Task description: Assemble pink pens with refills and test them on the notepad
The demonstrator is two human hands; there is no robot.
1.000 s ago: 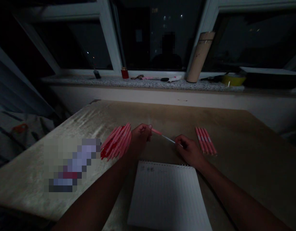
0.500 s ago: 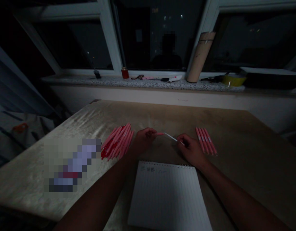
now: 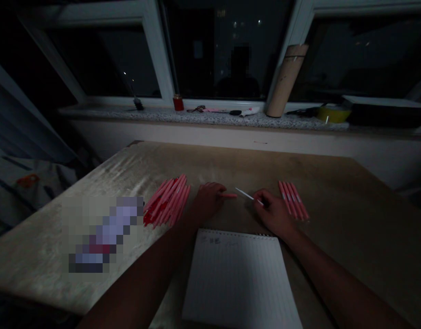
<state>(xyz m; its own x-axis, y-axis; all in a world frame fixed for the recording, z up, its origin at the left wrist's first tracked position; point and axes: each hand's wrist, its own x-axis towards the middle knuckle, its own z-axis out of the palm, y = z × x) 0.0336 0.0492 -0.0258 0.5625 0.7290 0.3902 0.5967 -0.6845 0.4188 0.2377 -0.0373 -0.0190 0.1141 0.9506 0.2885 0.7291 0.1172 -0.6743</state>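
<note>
My left hand [image 3: 210,199] is closed around a slim pink pen barrel [image 3: 228,195], whose end sticks out to the right. In the fingers of my right hand [image 3: 270,208] is a thin white rod, like a pen refill [image 3: 244,193], its narrow end pointing up and left. A small gap separates the barrel from the refill. Beyond my left wrist lies a loose pile of pink pens [image 3: 172,198], partly over a red wrapper [image 3: 152,214]. Several pink pens [image 3: 292,200] lie side by side just right of my right hand.
A lined spiral notebook [image 3: 239,278] lies between my forearms. At left, a blurred-out item [image 3: 116,228] rests on the table [image 3: 244,162]. The windowsill [image 3: 162,115] holds a red jar [image 3: 178,103], a tall tan cylinder [image 3: 286,82] and yellow tape [image 3: 334,114].
The white refill and pink barrel, nearly touching before, are now farther apart. My left hand has turned and lowered slightly, and more of the barrel's end points right.
</note>
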